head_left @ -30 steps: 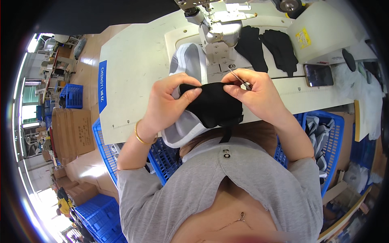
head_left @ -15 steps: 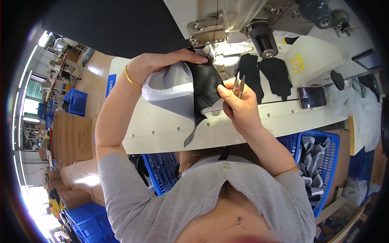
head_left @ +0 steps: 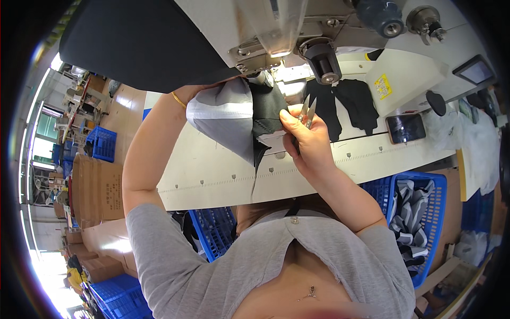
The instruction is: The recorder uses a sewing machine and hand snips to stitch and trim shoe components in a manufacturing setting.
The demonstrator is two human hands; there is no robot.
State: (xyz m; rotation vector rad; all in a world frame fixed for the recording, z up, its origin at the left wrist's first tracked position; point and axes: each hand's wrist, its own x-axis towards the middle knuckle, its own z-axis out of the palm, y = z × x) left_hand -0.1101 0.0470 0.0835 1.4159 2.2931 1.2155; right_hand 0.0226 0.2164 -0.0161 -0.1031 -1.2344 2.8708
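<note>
While your right hand (head_left: pixel 307 138) is pinching the black edge of the grey-and-black fabric piece (head_left: pixel 223 116), it is also carrying the metal snips (head_left: pixel 309 114), tips pointing away from you. The piece is sitting close to the sewing machine (head_left: pixel 322 59), above the white worktable (head_left: pixel 212 192). Your left hand (head_left: pixel 193 91) is now mostly hiding behind the piece and machine; half a second ago, its thumb was showing. Its grip cannot be confirmed from this view.

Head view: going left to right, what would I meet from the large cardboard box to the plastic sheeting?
Large cardboard box, gold bracelet, grey-and-white fabric piece, right hand, phone, whitish plastic sheeting.
</note>
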